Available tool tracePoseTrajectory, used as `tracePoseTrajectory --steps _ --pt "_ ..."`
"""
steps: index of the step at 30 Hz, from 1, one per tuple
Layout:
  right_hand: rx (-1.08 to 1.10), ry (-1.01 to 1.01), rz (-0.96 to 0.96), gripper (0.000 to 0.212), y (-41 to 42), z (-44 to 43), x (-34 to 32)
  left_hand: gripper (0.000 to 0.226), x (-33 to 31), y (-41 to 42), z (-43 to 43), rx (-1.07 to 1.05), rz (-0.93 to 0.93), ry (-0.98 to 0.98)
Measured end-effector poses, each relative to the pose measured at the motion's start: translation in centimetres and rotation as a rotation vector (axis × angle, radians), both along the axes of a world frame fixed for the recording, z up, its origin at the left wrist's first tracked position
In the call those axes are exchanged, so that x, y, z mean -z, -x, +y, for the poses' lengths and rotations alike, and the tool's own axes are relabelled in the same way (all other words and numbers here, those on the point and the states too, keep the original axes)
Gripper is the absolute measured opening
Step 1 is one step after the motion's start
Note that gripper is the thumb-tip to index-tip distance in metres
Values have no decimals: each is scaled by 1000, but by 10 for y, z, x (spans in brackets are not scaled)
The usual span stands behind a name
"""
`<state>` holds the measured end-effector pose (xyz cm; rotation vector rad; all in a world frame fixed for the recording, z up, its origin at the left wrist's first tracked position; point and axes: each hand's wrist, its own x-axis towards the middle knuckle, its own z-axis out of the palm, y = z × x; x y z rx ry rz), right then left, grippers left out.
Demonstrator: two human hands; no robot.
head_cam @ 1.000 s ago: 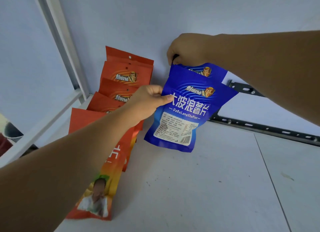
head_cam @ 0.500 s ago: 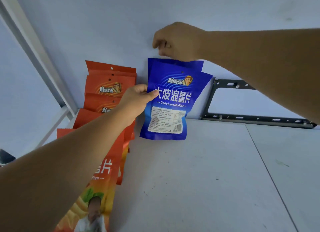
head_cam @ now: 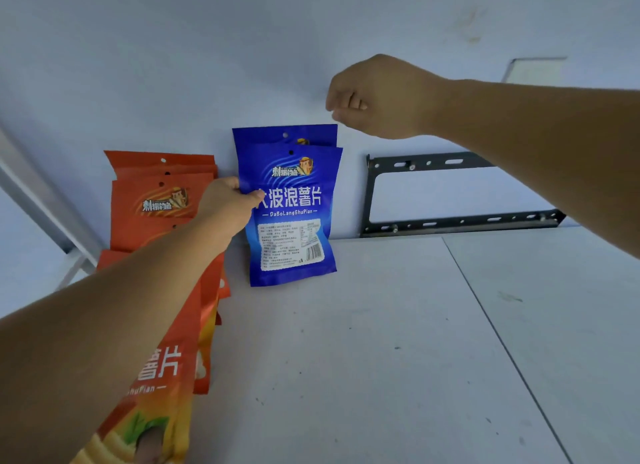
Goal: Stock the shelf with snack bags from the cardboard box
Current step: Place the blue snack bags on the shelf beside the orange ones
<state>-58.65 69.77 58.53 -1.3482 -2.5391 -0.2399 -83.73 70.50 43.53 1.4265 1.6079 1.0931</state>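
Two blue snack bags stand upright on the white shelf board, one behind the other, leaning on the back wall. My left hand pinches the left edge of the front blue bag, thumb on its face. My right hand hovers above and to the right of the bags, fingers curled in, holding nothing. A row of several orange snack bags stands to the left, running toward me, partly hidden by my left forearm. The cardboard box is out of view.
A black metal bracket is fixed to the back wall right of the blue bags. A white shelf post slants at the far left. A seam divides the shelf board on the right.
My right hand has let go of the blue bags' top and risen up and to the right. The bags went from tilted and held to standing upright against the wall.
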Motion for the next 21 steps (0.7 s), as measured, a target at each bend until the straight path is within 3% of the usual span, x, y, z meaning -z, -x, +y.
tracePoseTrajectory --steps 8,21 --pt "86 19 24 26 -38 -31 4 24 -24 15 -4 153 489 -109" --pt "190 131 61 22 -74 -66 23 33 -31 20 -19 4 437 -276"
